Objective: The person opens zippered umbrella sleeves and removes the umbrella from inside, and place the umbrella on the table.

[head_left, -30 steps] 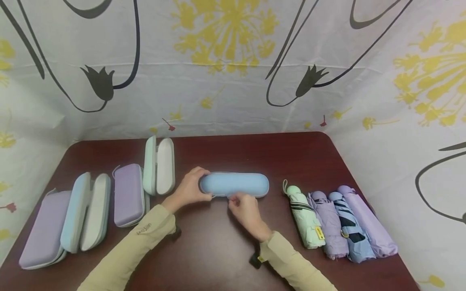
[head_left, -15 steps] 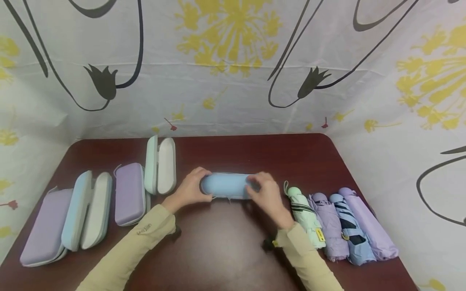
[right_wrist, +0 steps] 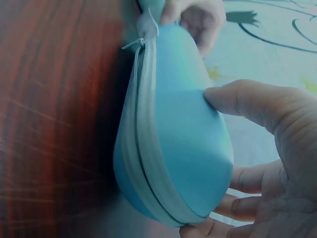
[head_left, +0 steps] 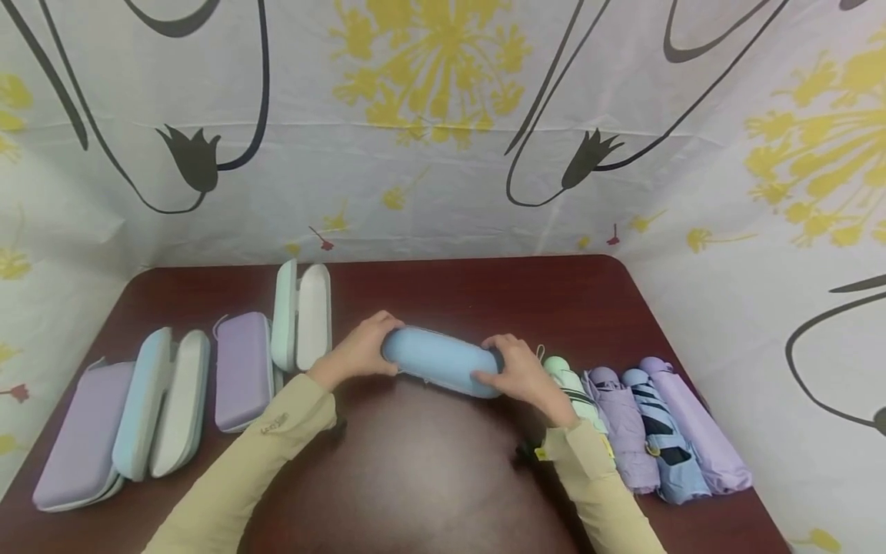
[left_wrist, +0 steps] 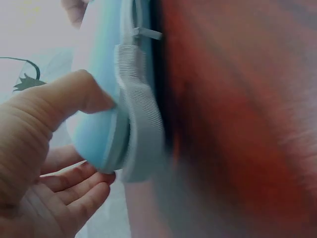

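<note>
A light blue zippered hard case (head_left: 443,360) lies between my two hands at mid-table, its right end turned nearer to me. My left hand (head_left: 359,350) grips the left end, thumb on the near side and fingers round the far side. Beside that thumb, the left wrist view shows a grey strap loop (left_wrist: 141,114) and a small zipper pull (left_wrist: 147,33). My right hand (head_left: 524,375) holds the right end between thumb and fingers. A pale zipper seam (right_wrist: 143,134) runs along the case in the right wrist view, its two edges together at this end.
Left stand two purple cases (head_left: 86,435) (head_left: 244,369), an opened blue-and-white case (head_left: 180,404) and an opened mint case (head_left: 314,315). At right lie folded umbrellas: mint (head_left: 571,381), lilac (head_left: 621,431), striped blue (head_left: 667,438) and a longer purple one (head_left: 702,435). Patterned cloth (head_left: 443,192) hangs behind the table.
My right hand has moved from the zipper at the case's near side to its right end and taken hold there. The case has turned, its right end swinging toward me.
</note>
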Available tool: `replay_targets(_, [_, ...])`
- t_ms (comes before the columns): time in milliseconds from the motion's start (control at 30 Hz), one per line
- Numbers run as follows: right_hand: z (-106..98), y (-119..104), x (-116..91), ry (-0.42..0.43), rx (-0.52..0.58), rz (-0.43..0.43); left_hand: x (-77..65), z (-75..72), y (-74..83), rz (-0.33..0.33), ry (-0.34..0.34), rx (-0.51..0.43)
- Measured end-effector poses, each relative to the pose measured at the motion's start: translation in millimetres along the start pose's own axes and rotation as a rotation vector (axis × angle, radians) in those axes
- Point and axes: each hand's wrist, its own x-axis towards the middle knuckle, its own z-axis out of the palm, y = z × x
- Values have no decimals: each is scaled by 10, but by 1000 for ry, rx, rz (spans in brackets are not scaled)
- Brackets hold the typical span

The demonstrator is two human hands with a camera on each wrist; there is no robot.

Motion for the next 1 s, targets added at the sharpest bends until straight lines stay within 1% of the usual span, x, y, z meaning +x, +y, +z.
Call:
replay_targets(100, [22,-34,-86,5,12,4,78,-47,24,5,-44,27])
replay_targets(233, [83,-105,-207,41,19,18,173,-94,49,16,-79,58])
replay_targets(367, [162,-234,-335,80,42,52,255,-117,58,25,-105,66])
replay_targets(467, [241,-344,-428,101,58,49,306,-129,48,28,-129,66])
replay_targets(600, [349,-489,-528,122,59,5,366,-146,9,64,-158,56])
replay_targets(633, [369,-521,-547,126,61,-2,381,-139,-12,92,-150,58])
replay_targets(800, [458,-629,-599,133,77,-30,474,-148,-27,141,-189,34])
replay_targets(833, [474,-645,-603,134,76,-35,492,-147,-27,145,-197,33])
replay_targets(867, [488,-660,-607,134,74,-39,510,-155,-15,134,-218,24])
replay_targets(1000, [527,-720,-618,136,60,-58,557,-114,-26,135,-231,15])
